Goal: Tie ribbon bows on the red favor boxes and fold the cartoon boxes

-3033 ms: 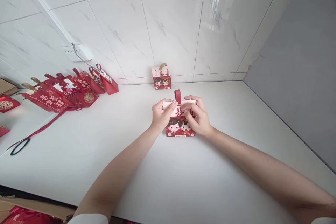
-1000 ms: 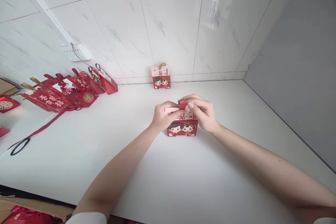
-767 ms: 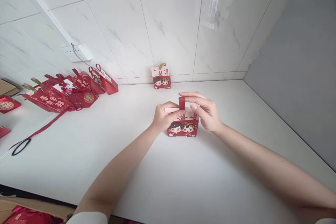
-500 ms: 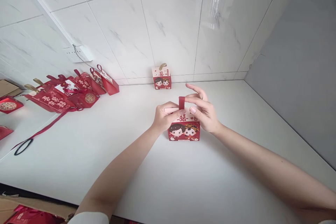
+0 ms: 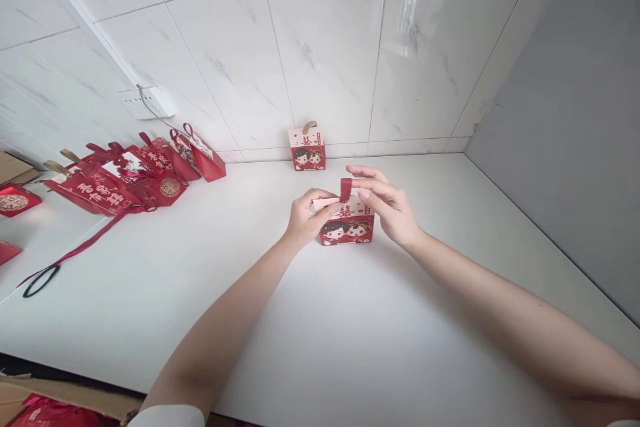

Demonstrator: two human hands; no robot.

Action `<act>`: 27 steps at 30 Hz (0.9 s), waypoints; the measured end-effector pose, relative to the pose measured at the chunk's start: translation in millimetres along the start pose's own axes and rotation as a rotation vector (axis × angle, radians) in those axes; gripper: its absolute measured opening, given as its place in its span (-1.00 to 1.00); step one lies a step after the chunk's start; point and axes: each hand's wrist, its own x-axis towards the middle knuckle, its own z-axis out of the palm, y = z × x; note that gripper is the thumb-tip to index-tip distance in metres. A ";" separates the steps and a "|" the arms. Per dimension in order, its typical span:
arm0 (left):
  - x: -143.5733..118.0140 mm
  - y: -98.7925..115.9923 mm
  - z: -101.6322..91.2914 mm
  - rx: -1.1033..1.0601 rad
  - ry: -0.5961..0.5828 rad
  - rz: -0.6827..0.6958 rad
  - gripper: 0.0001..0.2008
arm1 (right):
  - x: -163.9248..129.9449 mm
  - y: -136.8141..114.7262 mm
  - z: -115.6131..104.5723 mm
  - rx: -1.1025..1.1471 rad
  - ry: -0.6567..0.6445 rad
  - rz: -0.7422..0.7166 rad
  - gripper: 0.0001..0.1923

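My right fingers (image 5: pixel 367 192) pinch the red handle (image 5: pixel 345 189) of the small red box (image 5: pixel 347 229) at the middle of the white counter (image 5: pixel 350 347); my left hand (image 5: pixel 306 217) grips its left side. Pulling hard could tear the handle out

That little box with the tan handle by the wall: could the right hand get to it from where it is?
Probably yes. The box by the wall stands apart, with bare counter between it and the right hand, which pinches a red handle.

White tiled corner, bright daylight glare.
My white table (image 5: pixel 350 347) meets marble-tile wall (image 5: pixel 320 47); grey panel (image 5: pixel 565 147) right, socket (image 5: pixel 149 104) left.
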 end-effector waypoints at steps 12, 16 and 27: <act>-0.2 -36.4 -2.3 -0.275 -0.097 -0.345 -0.44 | -6.3 -64.0 8.7 0.401 0.019 -0.026 -0.88; -2.5 -37.2 -2.8 -0.259 -0.144 -0.433 -0.51 | -15.7 -91.2 9.8 0.585 -0.139 -0.058 -0.98; -2.5 -28.8 -3.3 -0.224 -0.157 -0.476 -0.67 | -20.5 -103.2 9.4 0.703 -0.258 -0.005 -0.92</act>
